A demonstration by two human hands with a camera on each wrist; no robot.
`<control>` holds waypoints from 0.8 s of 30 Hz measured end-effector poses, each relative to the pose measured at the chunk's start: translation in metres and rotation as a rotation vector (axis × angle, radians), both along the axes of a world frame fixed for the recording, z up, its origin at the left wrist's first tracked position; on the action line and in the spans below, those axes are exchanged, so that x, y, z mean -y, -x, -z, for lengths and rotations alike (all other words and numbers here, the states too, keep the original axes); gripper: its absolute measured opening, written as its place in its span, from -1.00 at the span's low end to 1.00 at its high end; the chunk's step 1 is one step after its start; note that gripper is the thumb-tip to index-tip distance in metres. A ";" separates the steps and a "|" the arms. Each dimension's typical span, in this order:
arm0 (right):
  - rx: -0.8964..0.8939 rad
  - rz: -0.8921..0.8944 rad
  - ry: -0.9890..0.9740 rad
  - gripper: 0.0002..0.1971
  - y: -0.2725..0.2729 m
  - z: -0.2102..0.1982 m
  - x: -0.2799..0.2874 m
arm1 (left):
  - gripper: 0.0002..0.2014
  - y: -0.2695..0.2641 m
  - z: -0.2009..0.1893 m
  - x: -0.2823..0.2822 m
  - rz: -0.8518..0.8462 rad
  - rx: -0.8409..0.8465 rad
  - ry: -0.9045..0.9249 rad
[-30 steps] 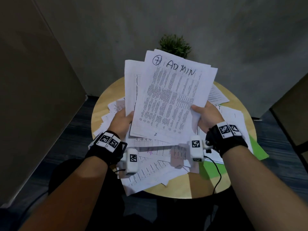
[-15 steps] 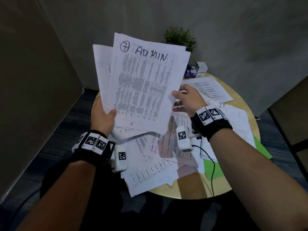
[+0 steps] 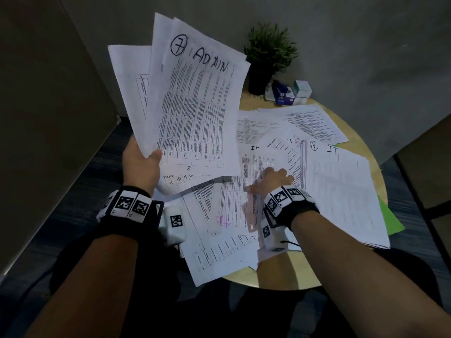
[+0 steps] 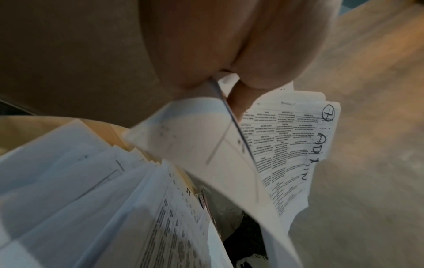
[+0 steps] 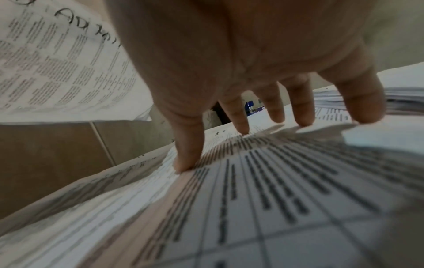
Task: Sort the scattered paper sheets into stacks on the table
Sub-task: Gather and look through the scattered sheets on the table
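Note:
My left hand (image 3: 142, 164) grips the lower corner of a fanned bundle of printed sheets (image 3: 195, 106), held up over the table's left side; the top sheet reads "7 ADMIN". In the left wrist view the thumb (image 4: 238, 101) pinches the bundle (image 4: 286, 145). My right hand (image 3: 272, 179) lies on the scattered sheets on the round wooden table (image 3: 280, 276). Its spread fingertips (image 5: 188, 159) touch a tabled sheet marked "IT" (image 3: 253, 164), and it holds nothing. The ADMIN bundle (image 5: 57, 63) hangs above and to its left.
A thicker pile topped "10 IT" (image 3: 341, 191) lies at the table's right over a green sheet (image 3: 390, 218). More loose sheets (image 3: 219, 252) overhang the near edge. A potted plant (image 3: 266, 57) and small boxes (image 3: 290, 92) stand at the back. A wall panel is close on the left.
My right hand let go of the ADMIN bundle and dropped onto the sheets on the table. The left hand carried the bundle up and to the left, alone.

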State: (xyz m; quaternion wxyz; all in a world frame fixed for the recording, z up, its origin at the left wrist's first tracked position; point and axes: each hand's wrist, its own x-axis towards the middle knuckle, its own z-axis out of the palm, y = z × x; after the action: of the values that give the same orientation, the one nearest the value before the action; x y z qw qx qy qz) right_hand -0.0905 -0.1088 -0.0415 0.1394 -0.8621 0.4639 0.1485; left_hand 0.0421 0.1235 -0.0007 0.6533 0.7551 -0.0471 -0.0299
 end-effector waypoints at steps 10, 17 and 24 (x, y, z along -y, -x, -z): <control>0.267 0.267 -0.048 -0.28 0.012 -0.004 0.026 | -0.60 0.004 0.000 0.003 0.042 -0.064 0.080; 0.613 0.167 -0.104 -0.70 0.033 -0.052 0.065 | -0.60 0.001 0.004 0.003 0.024 -0.068 0.052; 1.085 0.109 -0.359 -0.80 0.053 -0.129 0.079 | -0.58 -0.002 0.004 0.004 -0.004 -0.046 0.025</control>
State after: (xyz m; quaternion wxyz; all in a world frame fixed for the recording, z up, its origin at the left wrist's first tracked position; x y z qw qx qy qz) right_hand -0.1435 -0.1874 0.0876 0.5091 -0.7525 0.3374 -0.2463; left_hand 0.0439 0.1197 -0.0048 0.6636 0.7461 -0.0309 -0.0451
